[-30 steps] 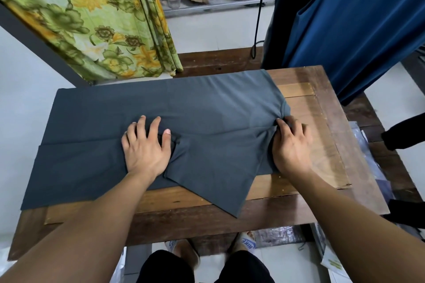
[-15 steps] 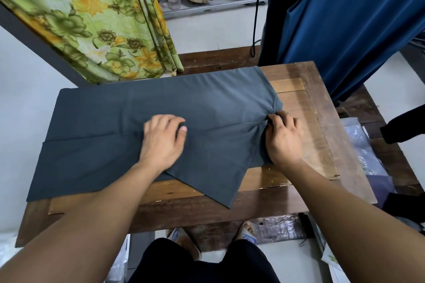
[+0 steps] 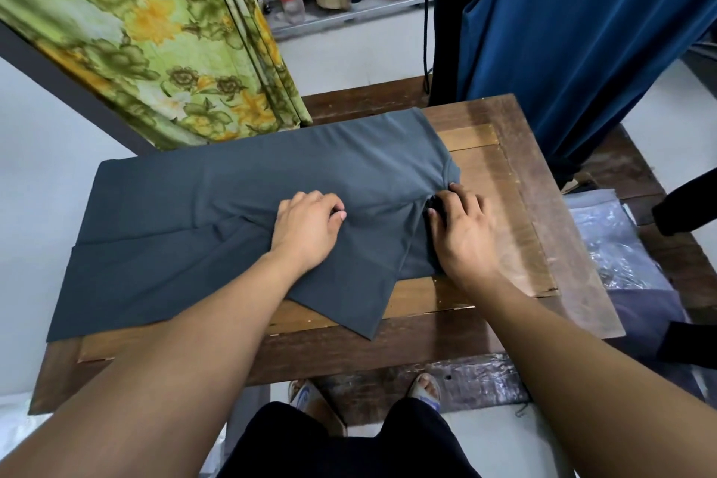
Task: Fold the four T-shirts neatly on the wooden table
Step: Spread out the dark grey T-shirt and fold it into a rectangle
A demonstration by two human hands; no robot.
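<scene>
Dark grey T-shirt point(image 3: 240, 206) lies partly folded lengthwise across wooden table point(image 3: 543, 213).

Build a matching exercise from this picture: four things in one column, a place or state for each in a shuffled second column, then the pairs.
Things
1. grey T-shirt
2. left hand
3. right hand
4. blue garment

Places or states
A. hangs beyond the table's far right corner
B. grips the cloth at the T-shirt's right-hand end, by the collar
C. lies spread on the wooden table
D. pinches cloth near the T-shirt's middle

Pairs: 1-C, 2-D, 3-B, 4-A
</scene>
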